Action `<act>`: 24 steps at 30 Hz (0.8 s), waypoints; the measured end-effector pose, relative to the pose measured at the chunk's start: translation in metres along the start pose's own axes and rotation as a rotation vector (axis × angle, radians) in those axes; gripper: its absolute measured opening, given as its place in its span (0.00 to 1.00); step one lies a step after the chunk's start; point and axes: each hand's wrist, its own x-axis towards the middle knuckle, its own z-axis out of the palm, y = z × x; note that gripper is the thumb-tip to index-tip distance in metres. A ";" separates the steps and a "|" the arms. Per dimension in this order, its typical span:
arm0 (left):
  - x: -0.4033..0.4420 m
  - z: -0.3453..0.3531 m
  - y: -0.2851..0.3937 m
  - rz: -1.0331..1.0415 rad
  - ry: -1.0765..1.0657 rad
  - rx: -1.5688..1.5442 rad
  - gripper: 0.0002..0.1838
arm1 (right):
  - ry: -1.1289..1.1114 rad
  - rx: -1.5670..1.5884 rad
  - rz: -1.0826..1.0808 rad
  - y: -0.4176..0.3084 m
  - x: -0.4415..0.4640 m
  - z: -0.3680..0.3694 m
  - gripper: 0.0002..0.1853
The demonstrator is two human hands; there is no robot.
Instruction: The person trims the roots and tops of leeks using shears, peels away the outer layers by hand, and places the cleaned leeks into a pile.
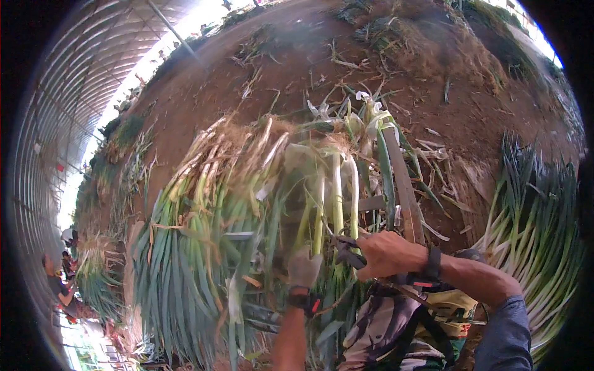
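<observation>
Long green onions (337,191) with white stems and green leaves lie in front of me, roots pointing away. My left hand (304,267), a little blurred, is closed around several of their stalks. To its right, my right hand (391,255) is wrapped round a dark-handled tool (350,251); its exact kind is hard to make out. The tool is close to the pale stems. On the left lies a thick pile of green onions (185,247), with brownish roots at the top. Both wrists wear dark bands.
Another heap of green onions (535,229) lies at the right. A wooden post (403,185) stands ahead of my right hand. Loose leaves and root scraps (427,43) litter the brown ground. At the far left, a person (59,287) is near another onion pile (99,278).
</observation>
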 end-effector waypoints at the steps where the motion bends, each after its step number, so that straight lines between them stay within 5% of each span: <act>1: -0.001 0.003 -0.003 0.021 0.016 -0.001 0.22 | 0.007 -0.009 0.007 0.004 0.005 0.001 0.29; 17: 0.001 -0.004 0.004 -0.036 -0.029 0.011 0.25 | 0.246 -0.033 0.114 0.035 0.057 -0.006 0.30; 24: 0.022 -0.011 -0.055 -0.030 -0.128 -0.478 0.28 | 0.374 0.025 0.104 0.053 0.072 -0.011 0.23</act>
